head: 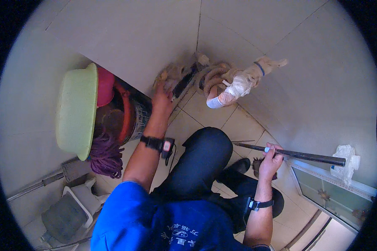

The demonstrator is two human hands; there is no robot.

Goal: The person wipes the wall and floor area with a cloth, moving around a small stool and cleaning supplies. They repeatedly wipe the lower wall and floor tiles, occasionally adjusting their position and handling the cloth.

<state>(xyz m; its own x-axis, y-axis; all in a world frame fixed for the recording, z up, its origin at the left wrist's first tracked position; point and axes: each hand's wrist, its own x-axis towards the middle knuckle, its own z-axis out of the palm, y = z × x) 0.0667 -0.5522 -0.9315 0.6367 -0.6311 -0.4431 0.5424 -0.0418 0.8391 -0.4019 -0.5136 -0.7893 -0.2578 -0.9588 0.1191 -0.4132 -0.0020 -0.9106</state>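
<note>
My right hand is closed around a long dark pole with a light-blue band, held slanting across the right side above the floor. Up in the corner, my left hand reaches to crumpled clear plastic and a black elongated object. Whether its fingers grip either one cannot be made out. Right of that hand, coiled corrugated hose lies against the corner. Its upper section is wrapped in white plastic and tied with a dark band.
At left, a pale green basin and a red basin rest on a dark bucket beside a purple mop head. A grey chair stands lower left. On the right are a framed glass panel and a white-wrapped wall fitting.
</note>
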